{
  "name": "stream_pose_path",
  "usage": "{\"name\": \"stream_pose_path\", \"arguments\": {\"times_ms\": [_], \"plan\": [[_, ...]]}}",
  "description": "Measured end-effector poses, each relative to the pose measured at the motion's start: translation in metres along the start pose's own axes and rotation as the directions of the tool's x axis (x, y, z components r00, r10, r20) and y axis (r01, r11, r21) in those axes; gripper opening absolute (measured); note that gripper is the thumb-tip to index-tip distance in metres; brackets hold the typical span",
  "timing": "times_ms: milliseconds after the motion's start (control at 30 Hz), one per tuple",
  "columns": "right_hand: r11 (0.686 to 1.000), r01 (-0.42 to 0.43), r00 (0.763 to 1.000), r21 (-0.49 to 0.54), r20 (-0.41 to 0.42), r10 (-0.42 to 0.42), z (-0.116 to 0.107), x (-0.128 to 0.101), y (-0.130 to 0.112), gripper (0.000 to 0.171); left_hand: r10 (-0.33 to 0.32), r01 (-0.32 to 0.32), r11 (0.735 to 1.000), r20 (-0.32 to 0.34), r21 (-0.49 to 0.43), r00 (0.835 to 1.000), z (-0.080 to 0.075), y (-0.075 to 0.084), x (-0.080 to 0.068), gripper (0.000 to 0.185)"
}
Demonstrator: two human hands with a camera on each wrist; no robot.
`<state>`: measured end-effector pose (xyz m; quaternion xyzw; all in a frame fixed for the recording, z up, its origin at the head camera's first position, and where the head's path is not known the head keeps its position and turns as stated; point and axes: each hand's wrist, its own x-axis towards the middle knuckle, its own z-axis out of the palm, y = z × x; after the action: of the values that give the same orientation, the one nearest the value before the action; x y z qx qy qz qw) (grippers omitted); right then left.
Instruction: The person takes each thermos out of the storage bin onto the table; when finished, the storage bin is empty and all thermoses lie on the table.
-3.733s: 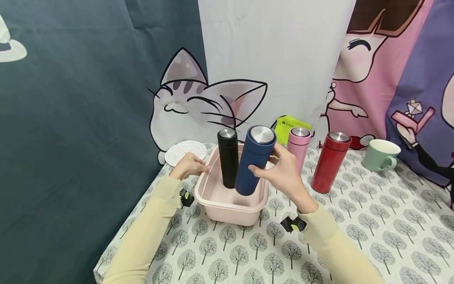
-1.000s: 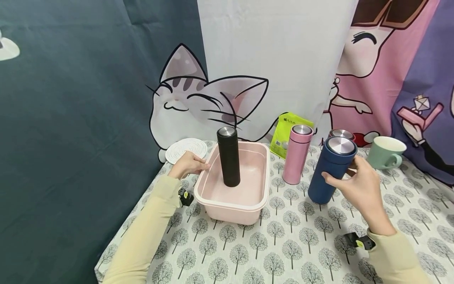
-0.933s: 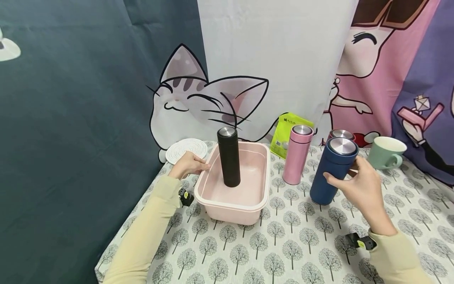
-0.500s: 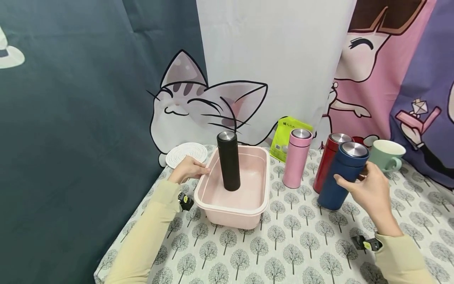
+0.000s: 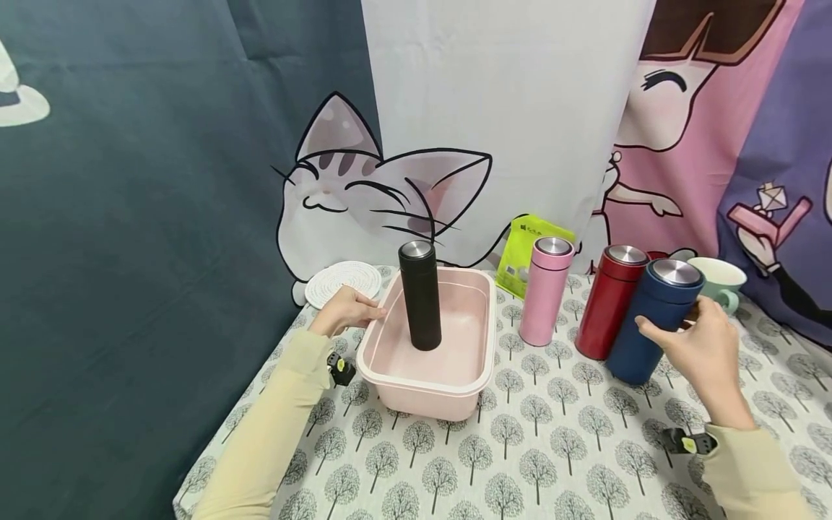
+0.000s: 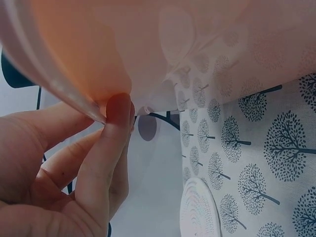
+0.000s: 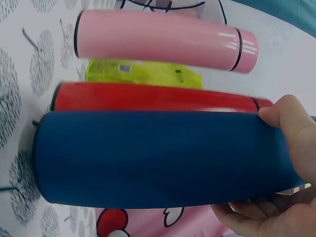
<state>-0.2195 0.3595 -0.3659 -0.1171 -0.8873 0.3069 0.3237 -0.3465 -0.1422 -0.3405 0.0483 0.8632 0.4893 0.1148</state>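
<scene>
My right hand (image 5: pixel 705 350) grips a blue thermos bottle (image 5: pixel 655 321) near its upper part, thumb in front and fingers behind. The blue bottle stands slightly tilted, close beside a red thermos bottle (image 5: pixel 607 303) and partly in front of it. In the right wrist view the blue thermos bottle (image 7: pixel 148 158) has its base by the cloth; whether it touches is hard to tell. My left hand (image 5: pixel 349 310) pinches the left rim of a pale pink plastic basin (image 5: pixel 425 380). The left wrist view shows thumb and fingers on that rim. A black thermos bottle (image 5: pixel 421 300) stands inside the basin.
A pink thermos bottle (image 5: pixel 546 292) stands left of the red one, with a lime-green packet (image 5: pixel 516 260) behind it. A green mug (image 5: pixel 718 278) is behind the right hand. The white round mat (image 5: pixel 342 282) lies beyond the left hand, on the tree-print tablecloth (image 5: pixel 500 469).
My right hand has carried the blue bottle out of the basin and rightward, past the pink bottle and across the front of the red one. My left hand stays on the rim.
</scene>
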Motion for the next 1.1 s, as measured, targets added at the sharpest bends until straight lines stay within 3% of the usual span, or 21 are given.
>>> {"name": "stream_pose_path", "arguments": {"times_ms": [533,867,1100], "plan": [[0.999,-0.015,0.999,-0.045,-0.033,0.014,-0.003,0.027,0.022,0.058,-0.010,0.010,1.000,0.005,-0.001,1.000,-0.001,0.000,0.001,0.031],[0.995,-0.097,0.995,-0.029,-0.003,0.097,-0.001,0.031,0.036,0.066,-0.009,0.009,1.000,-0.001,-0.007,1.000,-0.001,0.000,0.001,0.032],[0.996,-0.090,0.996,-0.027,-0.009,0.090,0.001,0.035,0.048,0.065,-0.018,0.018,1.000,-0.007,-0.002,1.000,-0.001,0.000,0.000,0.032]]}}
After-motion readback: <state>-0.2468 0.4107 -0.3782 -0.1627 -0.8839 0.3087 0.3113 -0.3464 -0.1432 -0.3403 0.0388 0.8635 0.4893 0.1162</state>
